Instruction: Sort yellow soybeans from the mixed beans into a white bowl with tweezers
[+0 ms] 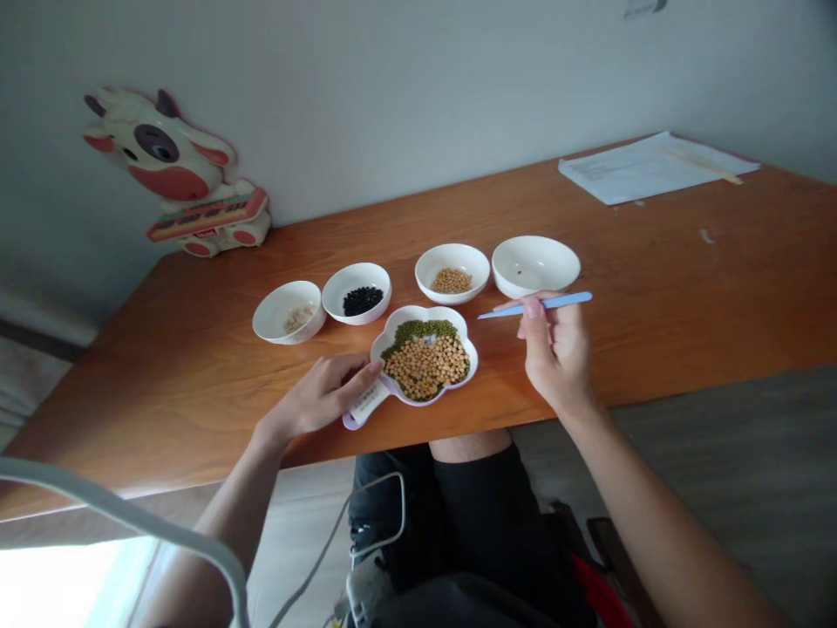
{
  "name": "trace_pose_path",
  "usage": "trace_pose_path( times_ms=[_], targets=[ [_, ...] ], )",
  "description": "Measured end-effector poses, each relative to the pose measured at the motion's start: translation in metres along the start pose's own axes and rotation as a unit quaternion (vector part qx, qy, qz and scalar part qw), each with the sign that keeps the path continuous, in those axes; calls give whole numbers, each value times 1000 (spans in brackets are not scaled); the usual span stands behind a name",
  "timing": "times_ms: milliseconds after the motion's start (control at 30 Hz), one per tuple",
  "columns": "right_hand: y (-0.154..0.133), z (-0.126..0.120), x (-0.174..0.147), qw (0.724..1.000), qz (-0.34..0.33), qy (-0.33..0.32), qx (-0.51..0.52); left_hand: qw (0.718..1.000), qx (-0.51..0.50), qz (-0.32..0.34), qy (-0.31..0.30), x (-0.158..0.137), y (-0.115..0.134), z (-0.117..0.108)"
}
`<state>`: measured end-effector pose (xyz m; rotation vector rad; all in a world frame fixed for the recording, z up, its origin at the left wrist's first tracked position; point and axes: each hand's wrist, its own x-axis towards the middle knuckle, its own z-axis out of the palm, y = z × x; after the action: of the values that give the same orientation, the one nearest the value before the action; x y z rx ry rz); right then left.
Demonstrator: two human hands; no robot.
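My left hand (327,392) grips the near left edge of a flower-shaped dish (472,363), thumb on the rim beside its short handle. Inside lie yellow soybeans (425,362) and green mung beans (418,330). Blue tweezers (562,301) are pinched in my right hand (555,349), their tips pointing left, above the table right of the dish. Just behind that hand stands a white bowl (555,262) with a tiny speck or two in it. Another bowl (428,260) holds soybeans, a third bowl (332,288) black beans, and the leftmost bowl (265,318) pale pieces.
On the wooden table (176,384), a toy cow with a keyboard (189,174) leans against the wall at the back left. Paper sheets (628,174) lie at the back right under a wooden stick (712,167). A white cable (131,515) crosses the lower left.
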<state>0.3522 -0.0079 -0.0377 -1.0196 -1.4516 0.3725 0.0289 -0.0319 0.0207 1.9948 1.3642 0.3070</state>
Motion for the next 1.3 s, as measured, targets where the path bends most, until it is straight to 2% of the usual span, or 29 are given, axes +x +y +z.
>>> trace_pose_path(
  times_ms=[133, 367, 533, 600, 733, 867, 1033, 1300],
  targets=[
    [-3, -1, -1, 1000, 11, -4, 2, 999, 23, 21, -29, 25, -11, -4],
    [-12, 0, 0, 996, 19, 78, 48, 990, 27, 131, -43, 46, -8, 1],
    [-15, 1, -2, 996, 23, 67, 46, 963, 17, 269, 2, 57, -12, 9],
    [-17, 1, -3, 998, 26, 60, 16, 953, 26, 300, 22, 57, -15, 12],
    [-20, -1, -3, 997, 20, 72, -36, 958, 51, 280, 40, 53, -14, 14],
    [-18, -1, -2, 995, 6, 83, -54, 968, 19, 240, 67, 51, -11, 12],
    [-14, 0, -2, 997, -7, 54, -47, 968, 13, 247, 50, 50, -11, 12],
    [-13, -1, -2, 998, -1, 45, -32, 966, 18, 257, 17, 55, -9, 8]
  ],
)
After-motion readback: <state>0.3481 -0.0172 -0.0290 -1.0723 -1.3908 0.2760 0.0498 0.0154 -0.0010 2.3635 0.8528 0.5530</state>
